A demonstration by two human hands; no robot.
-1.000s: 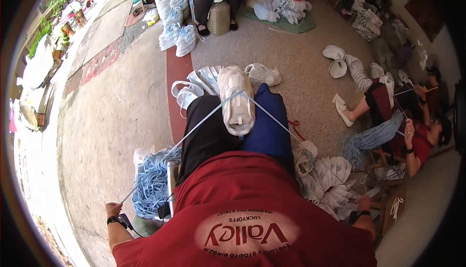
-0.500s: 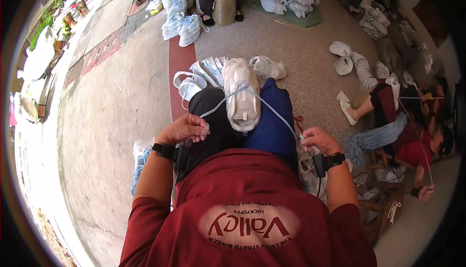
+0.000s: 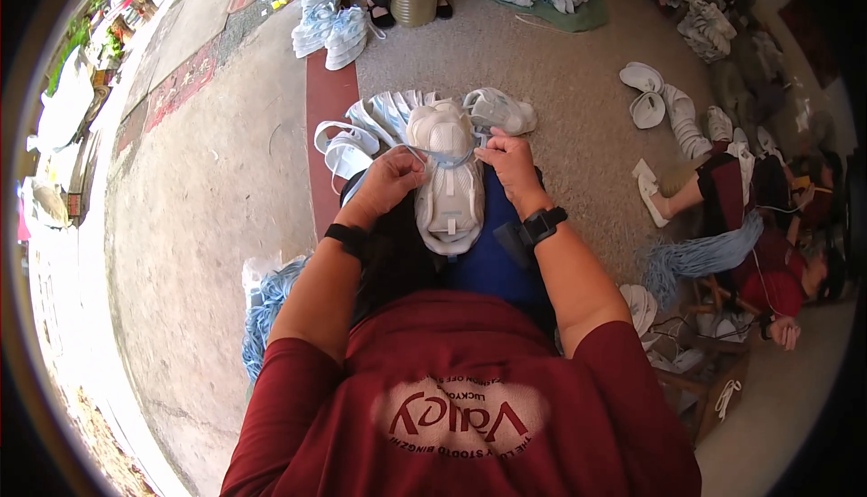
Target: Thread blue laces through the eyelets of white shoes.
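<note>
A cream shoe upper lies across my knees, its heel end toward me. A light blue shoelace crosses over its front part. At the left side of the upper, my left hand pinches one part of the lace between thumb and fingers. On the other side my right hand grips the lace too, with its fingers closed together. The lace ends are hidden by my fingers. Beyond the upper, a row of white and pale blue uppers fans out to the left, and another white upper sits to the right.
A bundle of blue laces hangs by my left side. Stacked uppers stand far ahead, near a seated person's feet. At right, another person in a red top sits by blue laces. A pair of white shoe parts lies on the floor.
Both hands have moved forward and inward, from wide apart near my lap to close beside the upper. The lace, stretched out to both sides before, now lies gathered across the upper.
</note>
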